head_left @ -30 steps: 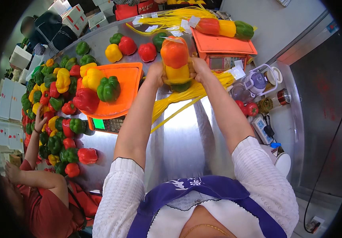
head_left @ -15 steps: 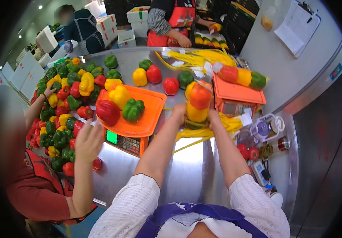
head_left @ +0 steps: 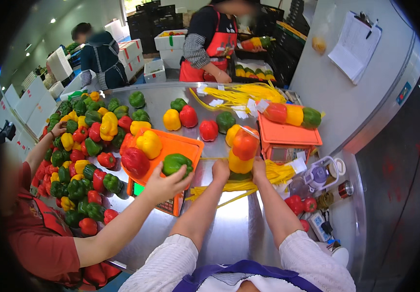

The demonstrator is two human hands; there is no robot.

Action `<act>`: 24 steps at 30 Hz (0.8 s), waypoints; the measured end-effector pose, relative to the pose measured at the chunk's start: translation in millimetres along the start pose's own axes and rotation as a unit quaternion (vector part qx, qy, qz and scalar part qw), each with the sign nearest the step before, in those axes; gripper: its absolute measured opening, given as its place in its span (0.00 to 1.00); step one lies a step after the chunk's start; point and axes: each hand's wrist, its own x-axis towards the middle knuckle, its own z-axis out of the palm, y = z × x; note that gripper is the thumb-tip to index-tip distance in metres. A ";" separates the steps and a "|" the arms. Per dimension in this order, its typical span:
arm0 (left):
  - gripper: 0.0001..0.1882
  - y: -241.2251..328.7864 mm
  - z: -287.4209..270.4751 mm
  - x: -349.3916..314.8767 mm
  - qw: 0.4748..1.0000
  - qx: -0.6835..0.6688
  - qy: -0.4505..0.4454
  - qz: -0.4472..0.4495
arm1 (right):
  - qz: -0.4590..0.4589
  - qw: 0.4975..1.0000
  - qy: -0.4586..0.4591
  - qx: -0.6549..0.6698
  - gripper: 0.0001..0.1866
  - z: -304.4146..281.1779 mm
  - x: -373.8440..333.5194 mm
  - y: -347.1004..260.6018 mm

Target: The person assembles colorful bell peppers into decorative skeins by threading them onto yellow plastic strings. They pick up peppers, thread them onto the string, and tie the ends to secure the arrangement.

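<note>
A netted bundle of peppers stands in front of me: a red pepper (head_left: pixel 245 145) on top, a yellow pepper (head_left: pixel 239 164) under it, and some green showing at the bottom. My left hand (head_left: pixel 221 171) is closed at its lower left side, and my right hand (head_left: pixel 258 170) is closed at its lower right; most fingers are turned away from view. Yellow net sleeves (head_left: pixel 280 171) lie around and beneath the bundle. To the left, a co-worker's hand (head_left: pixel 170 184) grips a green pepper (head_left: pixel 177 164) on the orange scale tray (head_left: pixel 194 146).
A large heap of mixed peppers (head_left: pixel 81 160) covers the table's left. Another netted trio (head_left: pixel 295 115) rests on an orange scale (head_left: pixel 290 135) at right. More yellow sleeves (head_left: pixel 249 97) lie at the back. A purple-lidded bottle (head_left: pixel 319 173) and jars stand right. Other people work beyond the table.
The co-worker's hand has moved right, onto the green pepper on the scale tray. My hands stay low beside the bundle. The whole view has shifted slightly.
</note>
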 end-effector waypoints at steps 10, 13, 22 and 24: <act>0.19 60.2 -31.8 -36.8 0.949 -0.299 -0.102 -0.009 | -0.134 0.967 -0.091 0.199 0.07 -25.7 -61.8 -37.5; 0.16 85.3 -66.1 -58.1 0.865 -0.472 -0.168 0.010 | -0.188 0.946 -0.109 0.240 0.06 -24.3 -124.5 -88.1; 0.12 170.7 -154.1 -107.4 0.850 -0.433 -0.267 0.136 | -0.396 0.897 -0.081 0.180 0.04 -47.7 -221.8 -140.1; 0.11 181.3 -162.2 -111.0 0.842 -0.428 -0.251 0.211 | -0.430 0.886 -0.064 0.161 0.04 -50.8 -243.1 -154.4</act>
